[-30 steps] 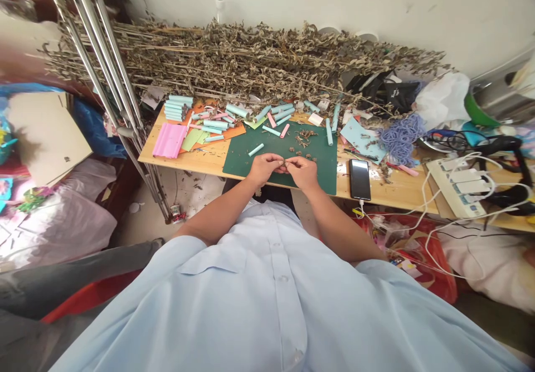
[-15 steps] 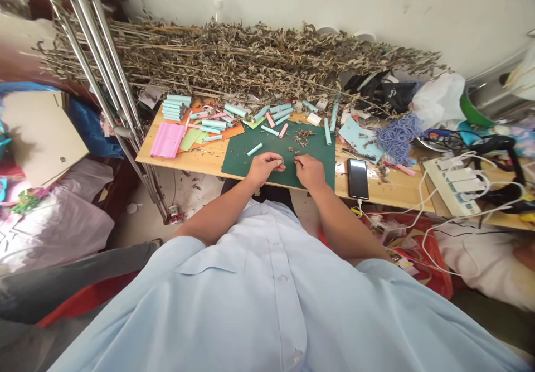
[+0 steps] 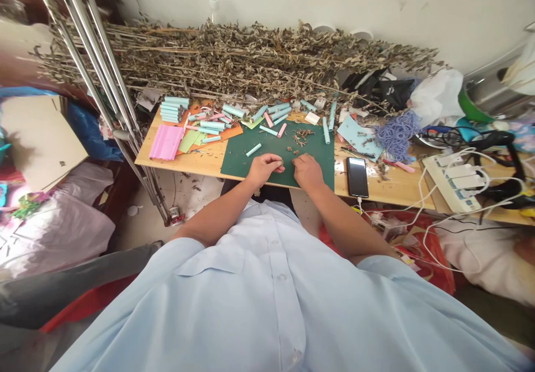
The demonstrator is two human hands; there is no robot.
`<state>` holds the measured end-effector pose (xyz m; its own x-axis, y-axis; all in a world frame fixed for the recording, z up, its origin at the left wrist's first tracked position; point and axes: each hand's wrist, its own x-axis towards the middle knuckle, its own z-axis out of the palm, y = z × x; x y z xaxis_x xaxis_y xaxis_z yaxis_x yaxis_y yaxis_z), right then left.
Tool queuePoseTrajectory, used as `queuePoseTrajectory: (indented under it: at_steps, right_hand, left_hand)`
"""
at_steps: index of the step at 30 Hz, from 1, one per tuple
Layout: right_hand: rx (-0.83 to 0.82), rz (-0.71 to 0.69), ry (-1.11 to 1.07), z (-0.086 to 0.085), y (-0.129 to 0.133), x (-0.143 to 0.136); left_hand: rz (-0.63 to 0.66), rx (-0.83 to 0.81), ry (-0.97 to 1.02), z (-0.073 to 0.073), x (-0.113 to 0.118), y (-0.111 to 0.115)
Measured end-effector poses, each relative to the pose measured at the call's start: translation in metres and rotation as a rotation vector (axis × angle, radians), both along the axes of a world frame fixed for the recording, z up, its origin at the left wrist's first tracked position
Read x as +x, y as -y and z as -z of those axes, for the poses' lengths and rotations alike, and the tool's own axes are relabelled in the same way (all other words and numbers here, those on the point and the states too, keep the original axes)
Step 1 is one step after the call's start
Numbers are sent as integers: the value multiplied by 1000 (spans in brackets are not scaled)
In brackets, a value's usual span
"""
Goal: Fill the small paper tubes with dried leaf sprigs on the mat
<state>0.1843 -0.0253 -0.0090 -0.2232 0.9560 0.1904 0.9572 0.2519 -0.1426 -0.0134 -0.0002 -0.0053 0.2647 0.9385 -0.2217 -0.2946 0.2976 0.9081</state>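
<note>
My left hand [image 3: 266,168] is closed in a pinch over the front part of the green cutting mat [image 3: 240,163]; what sits between its fingertips is too small to make out. To its right my right hand [image 3: 308,171] is curled, fingers bent inward, and its fingertips hide whatever they hold. The two hands are a short gap apart. Small brown dried leaf clumps [image 3: 296,151] lie just beyond them, with a loose pile of dried bits [image 3: 302,134] farther back. A light blue paper tube [image 3: 253,150] rests on the mat beyond my left hand.
Dried leafy stalks [image 3: 251,54] span the table's back. Blue tubes [image 3: 174,109] are stacked at left, beside folded pink paper [image 3: 166,142]. On the right lie a phone [image 3: 357,177], purple yarn [image 3: 396,135] and a power strip [image 3: 451,182] with cables. Crutches [image 3: 102,65] stand at left.
Both hands keep nearly the same place and pose. The view has shifted very slightly; nothing is visibly picked up or let go.
</note>
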Motion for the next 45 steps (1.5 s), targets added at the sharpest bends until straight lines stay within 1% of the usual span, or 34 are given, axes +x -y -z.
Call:
queuePoseTrajectory:
  at_steps: [4, 7, 12, 15, 18, 20, 21, 23, 26, 29, 34, 39, 42, 45]
  right_hand:
    - [-29, 38, 22, -3, -5, -3]
    - [-36, 67, -21, -3, -5, -3]
    - [40, 112, -119, -1, -2, 3]
    - [43, 108, -170, -1, 1, 6]
    - [44, 121, -227, -8, 4, 6]
    - [90, 142, -303, -15, 7, 1]
    - [116, 138, -356, -19, 8, -4]
    - [140, 80, -474, -24, 11, -14]
    - [84, -40, -633, -27, 11, -28]
    - [36, -65, -740, -24, 7, -33]
    - [16, -49, -742, -26, 2, -29]
    - [35, -79, -701, -31, 3, -28]
    - [70, -42, -696, -30, 4, -30]
    - [93, 12, -737, -27, 3, -33]
  left_hand:
    - [0, -4, -1, 3, 1, -2]
    - [-4, -5, 18, 2, 1, -2]
    - [-4, -22, 78, -4, -1, -1]
    - [-10, -46, 83, -6, -2, -2]
    - [-21, -64, 102, -4, -1, -3]
    - [-16, -78, 103, -3, -1, -5]
    - [-11, -83, 103, -3, -1, -5]
    - [1, -90, 107, -2, -2, -6]
    - [22, -85, 115, -3, -3, -6]
    - [55, -65, 116, -5, -4, -5]
    - [67, -70, 70, -9, -2, -3]
    - [77, -72, 64, -7, -2, -3]
    - [112, -68, 95, -4, -3, -4]
    - [123, -53, 115, -2, -3, -3]
